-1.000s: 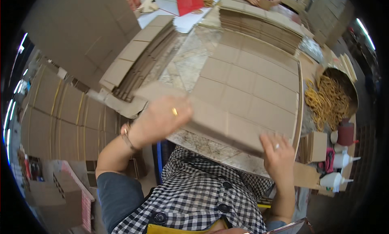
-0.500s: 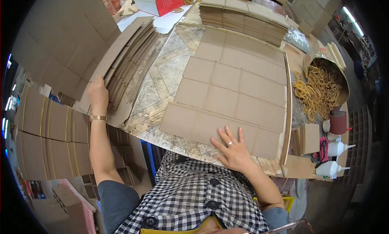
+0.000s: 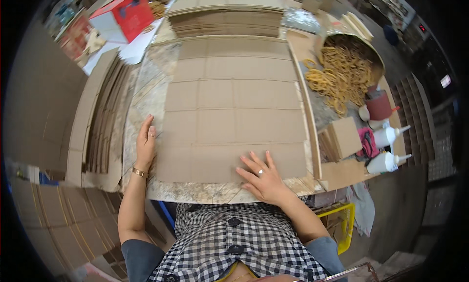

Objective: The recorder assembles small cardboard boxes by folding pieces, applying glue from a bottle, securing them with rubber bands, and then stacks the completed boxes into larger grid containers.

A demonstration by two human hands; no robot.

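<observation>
two hands are in view, both bare. the left hand (image 3: 145, 142) is stretched open, fingers together and nearly straight, on edge just beside the left side of the cardboard sheets (image 3: 232, 125); it grips nothing, and whether it touches their edge i cannot tell. the right hand (image 3: 264, 179) is spread flat, palm down, on the nearest sheet, with hold of nothing, one ring on a finger.

the sheets lie in the middle of the patterned table (image 3: 195, 193), showing five bands from front to back, with one raised strip (image 3: 305, 111) along their right side. two larger cardboard piles flank them: a left stack (image 3: 95, 116) and a far stack (image 3: 224, 23), their layers too thin to count. to the right sit one small pile of cardboard pieces (image 3: 347, 138), two white bottles (image 3: 385, 137) with nozzles, one dark red cylinder (image 3: 378, 106), and one round container (image 3: 376, 59) with too many yellow-brown bands (image 3: 342, 76) to count.

one red-and-white box (image 3: 129, 15) stands at the far left, with dark print on its red side, blurred.
</observation>
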